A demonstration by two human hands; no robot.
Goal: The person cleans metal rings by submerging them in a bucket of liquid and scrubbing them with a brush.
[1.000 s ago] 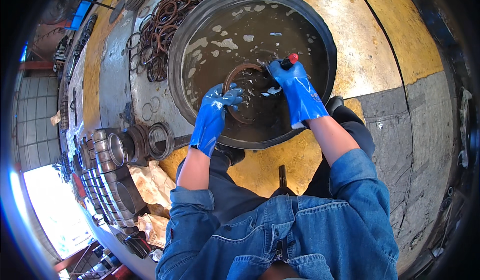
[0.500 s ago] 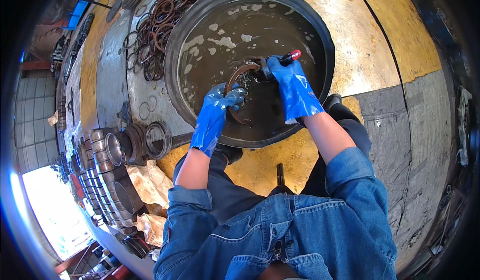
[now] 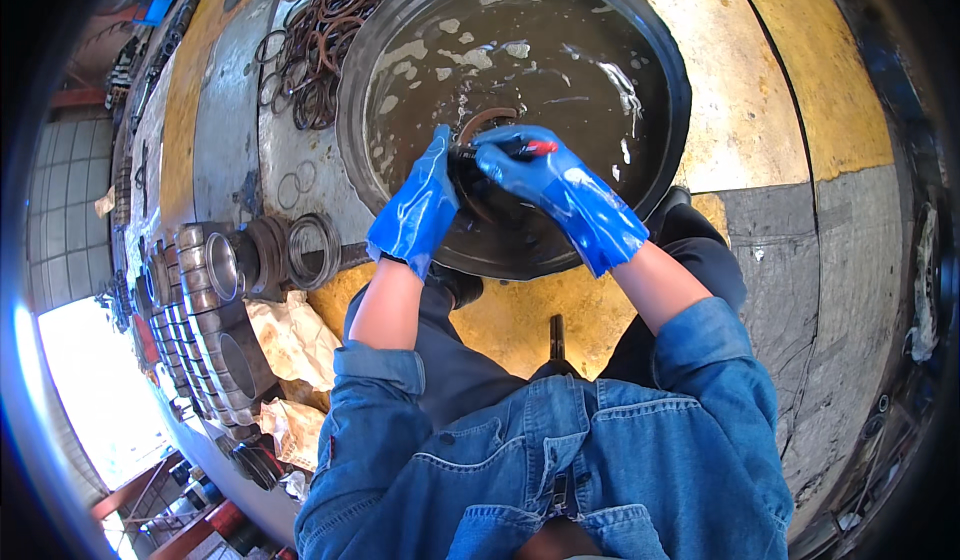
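Note:
Both my hands wear long blue rubber gloves and work over a round dark tub (image 3: 676, 110) of murky brown water. My left hand (image 3: 425, 195) is at the near left of a rusty metal ring (image 3: 488, 118), fingers closed on its side. The ring is partly hidden by the gloves and the water. In my right hand (image 3: 545, 172) is a black-handled brush (image 3: 520, 149) with a red end, its handle lying sideways under my fingers. The brush head is pressed close to the ring beside my left hand; its bristles cannot be made out.
A heap of rusty rings (image 3: 335, 35) lies left of the tub, with two thin rings (image 3: 297, 184) nearer. Stacked metal cylinders (image 3: 215, 320) and wire-like rings (image 3: 313, 250) stand at the left by crumpled brown paper (image 3: 295, 340). Yellow and grey floor plates (image 3: 770, 230) surround the tub.
My right hand with the brush has moved left and nearer, up against my left hand. The brush handle has turned more level. The ring is now more covered by the gloves.

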